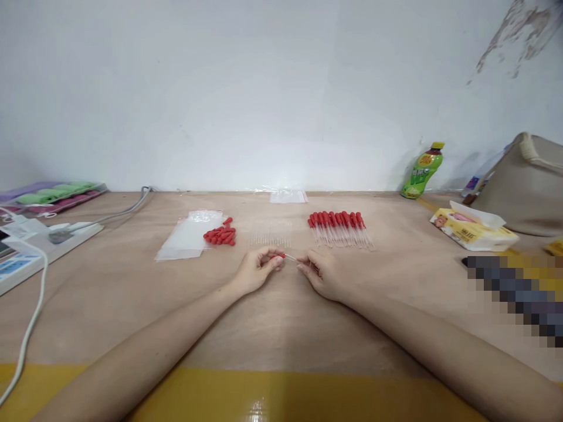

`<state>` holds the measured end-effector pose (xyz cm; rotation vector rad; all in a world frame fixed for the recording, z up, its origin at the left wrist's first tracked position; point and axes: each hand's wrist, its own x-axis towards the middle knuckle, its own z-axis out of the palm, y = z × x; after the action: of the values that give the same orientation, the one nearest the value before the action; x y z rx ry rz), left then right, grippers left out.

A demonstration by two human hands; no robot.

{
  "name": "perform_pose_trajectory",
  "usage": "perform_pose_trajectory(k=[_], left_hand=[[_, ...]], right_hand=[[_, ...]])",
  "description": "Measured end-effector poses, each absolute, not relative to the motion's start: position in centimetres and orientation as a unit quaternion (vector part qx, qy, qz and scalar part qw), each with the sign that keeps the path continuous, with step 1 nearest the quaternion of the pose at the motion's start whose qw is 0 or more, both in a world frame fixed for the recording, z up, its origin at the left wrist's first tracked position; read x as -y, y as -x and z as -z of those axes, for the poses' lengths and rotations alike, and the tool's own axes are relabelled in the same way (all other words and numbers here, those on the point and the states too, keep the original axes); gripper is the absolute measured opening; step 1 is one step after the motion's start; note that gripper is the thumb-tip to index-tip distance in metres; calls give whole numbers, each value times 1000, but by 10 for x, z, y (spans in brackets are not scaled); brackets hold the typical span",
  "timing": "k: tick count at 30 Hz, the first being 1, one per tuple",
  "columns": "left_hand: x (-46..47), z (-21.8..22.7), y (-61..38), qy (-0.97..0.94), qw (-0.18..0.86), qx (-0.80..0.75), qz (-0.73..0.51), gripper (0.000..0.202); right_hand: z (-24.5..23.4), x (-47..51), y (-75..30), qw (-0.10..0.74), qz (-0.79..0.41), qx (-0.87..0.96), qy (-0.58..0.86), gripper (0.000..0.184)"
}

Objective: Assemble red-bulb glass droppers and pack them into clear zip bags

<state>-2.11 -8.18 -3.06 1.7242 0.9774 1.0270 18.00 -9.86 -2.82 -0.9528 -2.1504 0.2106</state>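
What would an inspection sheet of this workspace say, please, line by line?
Surface: brown covering, yellow band along near edge.
Job's things: red bulbs heaped beside plastic bags; thin clear tubes laid in a row; red-topped tubes lined up, right.
Clutter: green-labelled bottle, yellow tissue pack, beige bag, right; dark item pixelated.
Grips: left grip pinches a single red bulb; right grip holds a thin tube meeting it.
Cables: white cable and grey cable near power strip, left.
Surroundings: pale wall, damaged patch upper right.
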Motion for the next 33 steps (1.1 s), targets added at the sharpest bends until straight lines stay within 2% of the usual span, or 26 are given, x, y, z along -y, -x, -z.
perform_pose_trajectory(k=[5,14,18,23,30,33], left_hand=[[83,31,22,-715,420,-404,-386,25],[86,31,25,-727,450,-375,-357,24],[92,26,23,-739,449,-381,-327,24],[93,25,23,-760,377,-422,-321,27],[90,26,26,-776,297,-446,-332,25],[91,26,25,-777,295,-451,-326,25]], right_hand=[[28,99,-180,369,-95,848,367,12],[30,86,-189,339,-119,877,319,11],[27,87,-192,307,-89,897,307,13],[32,91,-188,318,5,890,327,20],[12,96,-195,325,-81,868,366,10],[9,98,-195,321,-69,874,359,11]])
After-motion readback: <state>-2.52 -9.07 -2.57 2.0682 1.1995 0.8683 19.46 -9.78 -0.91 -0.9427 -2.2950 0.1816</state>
